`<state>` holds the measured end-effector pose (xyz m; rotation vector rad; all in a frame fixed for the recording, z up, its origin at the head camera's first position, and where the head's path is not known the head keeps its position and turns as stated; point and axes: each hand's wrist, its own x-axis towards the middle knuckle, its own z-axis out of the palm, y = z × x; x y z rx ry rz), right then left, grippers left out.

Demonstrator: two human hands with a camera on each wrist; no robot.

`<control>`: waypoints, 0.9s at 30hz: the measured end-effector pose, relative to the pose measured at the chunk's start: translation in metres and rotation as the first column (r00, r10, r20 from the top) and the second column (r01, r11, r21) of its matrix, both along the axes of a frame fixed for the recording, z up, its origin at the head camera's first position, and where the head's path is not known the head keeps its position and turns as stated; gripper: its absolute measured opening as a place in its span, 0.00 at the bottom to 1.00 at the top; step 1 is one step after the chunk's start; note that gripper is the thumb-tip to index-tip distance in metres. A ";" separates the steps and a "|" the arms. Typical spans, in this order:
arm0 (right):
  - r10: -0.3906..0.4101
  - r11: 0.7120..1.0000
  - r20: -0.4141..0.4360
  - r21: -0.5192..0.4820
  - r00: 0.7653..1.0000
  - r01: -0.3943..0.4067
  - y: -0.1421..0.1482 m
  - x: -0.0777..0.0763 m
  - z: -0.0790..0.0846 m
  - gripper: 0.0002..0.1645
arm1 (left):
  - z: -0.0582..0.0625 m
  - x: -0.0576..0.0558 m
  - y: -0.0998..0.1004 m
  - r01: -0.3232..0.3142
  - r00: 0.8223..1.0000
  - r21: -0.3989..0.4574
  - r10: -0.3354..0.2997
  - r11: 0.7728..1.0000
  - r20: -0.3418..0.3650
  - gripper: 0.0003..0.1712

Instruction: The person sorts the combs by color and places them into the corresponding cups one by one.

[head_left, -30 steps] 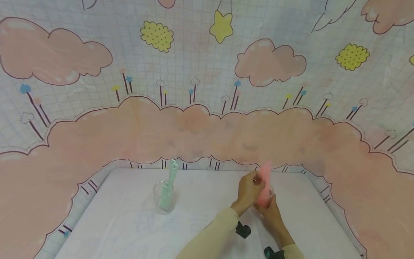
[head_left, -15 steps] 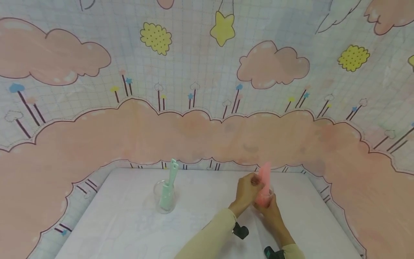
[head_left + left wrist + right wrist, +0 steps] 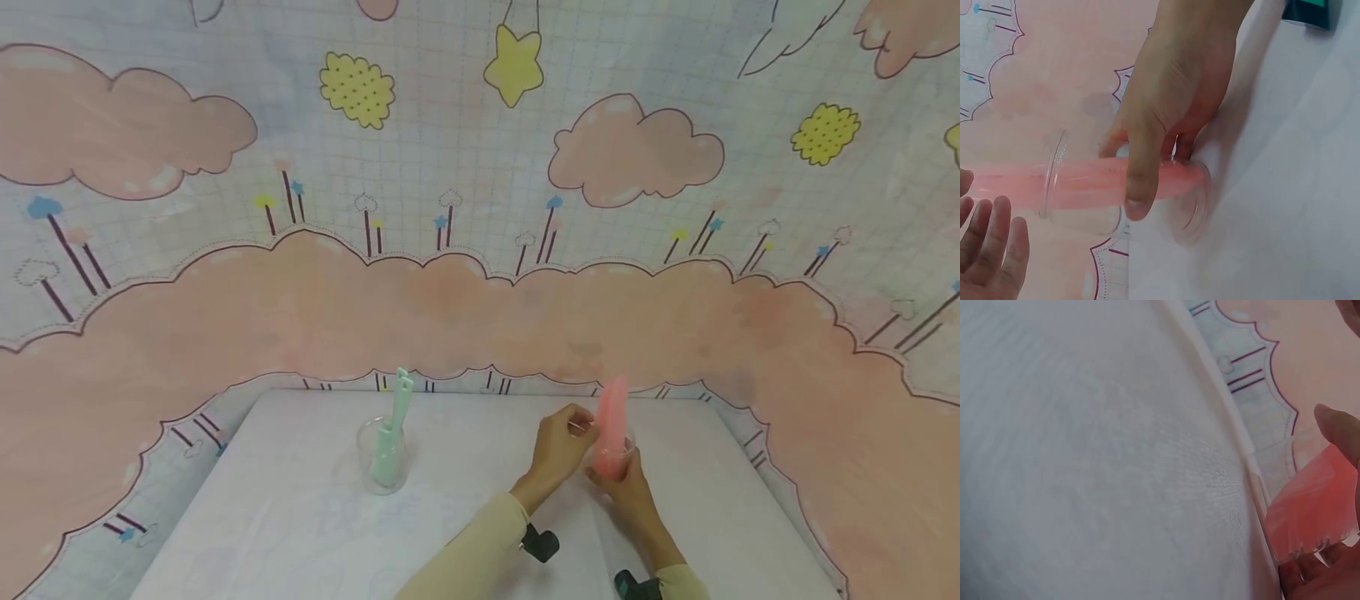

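Observation:
A clear glass cup stands at the right of the table, with long, slim pink utensils leaning upright in it. My right hand grips the cup low down, the thumb on one side in the left wrist view. Beside the pink utensils, my left hand is at the height of their upper part. In the left wrist view its fingers are loosely extended and apart from the cup. Through the glass, the pink lower part shows in the right wrist view.
Another clear cup stands at the left of the table, holding a pale green long-handled utensil. The white tabletop ends at the back against a cloud-patterned cloth.
My left hand has drawn back a little to the left from the pink utensils, and its forearm followed. My right hand and the cup have stayed in place.

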<state>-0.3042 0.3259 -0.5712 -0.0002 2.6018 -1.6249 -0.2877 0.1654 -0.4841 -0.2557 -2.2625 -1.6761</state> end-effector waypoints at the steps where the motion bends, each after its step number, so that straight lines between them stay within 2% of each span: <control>1: 0.002 1.000 0.002 0.001 1.000 -0.002 0.001 0.000 0.000 0.68 | -0.001 0.001 -0.002 0.000 1.000 -0.001 0.000 1.000 -0.003 0.06; 5: 0.030 1.000 0.006 0.005 1.000 -0.030 0.008 0.000 0.002 0.71 | -0.002 0.006 -0.009 0.008 1.000 -0.002 -0.008 1.000 -0.015 0.05; 11: 0.076 0.997 -0.091 0.010 0.993 -0.076 0.025 0.009 0.016 0.67 | -0.006 0.018 -0.027 -0.002 0.999 -0.016 0.001 1.000 -0.033 0.05; 14: 0.040 0.999 -0.172 0.012 0.984 -0.039 0.027 0.017 0.028 0.62 | -0.007 0.025 -0.041 -0.015 0.999 -0.026 0.014 1.000 -0.044 0.06; 16: -0.014 1.000 -0.249 -0.017 0.968 0.010 0.027 0.023 0.036 0.58 | -0.006 0.028 -0.051 -0.018 0.999 -0.038 0.016 0.999 -0.049 0.07; 17: -0.046 0.999 -0.298 -0.030 0.953 0.039 0.026 0.027 0.041 0.54 | -0.005 0.030 -0.056 -0.018 0.998 -0.047 0.016 0.999 -0.055 0.08; 18: -0.086 0.996 -0.353 -0.042 0.932 0.077 0.025 0.031 0.045 0.51 | -0.004 0.032 -0.061 -0.021 0.998 -0.060 0.018 0.998 -0.062 0.08; 19: -0.120 0.993 -0.428 -0.051 0.896 0.109 0.024 0.034 0.049 0.47 | -0.003 0.034 -0.066 -0.026 0.997 -0.078 0.021 0.997 -0.073 0.09; 20: -0.150 0.989 -0.505 -0.067 0.850 0.135 0.022 0.037 0.052 0.43 | -0.002 0.036 -0.071 -0.032 0.996 -0.102 0.024 0.994 -0.083 0.09; 22: -0.182 0.982 -0.647 -0.083 0.740 0.169 0.016 0.045 0.060 0.36 | -0.001 0.042 -0.081 -0.047 0.993 -0.154 0.030 0.987 -0.111 0.11; 23: -0.178 0.982 -0.716 -0.085 0.675 0.169 0.013 0.048 0.063 0.33 | -0.001 0.045 -0.086 -0.063 0.991 -0.188 0.040 0.980 -0.127 0.12; 25: -0.137 0.988 -0.813 -0.068 0.565 0.142 0.004 0.053 0.069 0.31 | 0.001 0.053 -0.096 -0.102 0.985 -0.264 0.061 0.959 -0.161 0.15; 26: -0.104 0.992 -0.838 -0.051 0.536 0.113 0.000 0.056 0.071 0.31 | 0.002 0.057 -0.101 -0.123 0.982 -0.303 0.071 0.945 -0.177 0.17; 27: -0.063 0.996 -0.853 -0.022 0.518 0.084 -0.005 0.058 0.074 0.31 | 0.003 0.060 -0.106 -0.147 0.977 -0.342 0.083 0.928 -0.194 0.18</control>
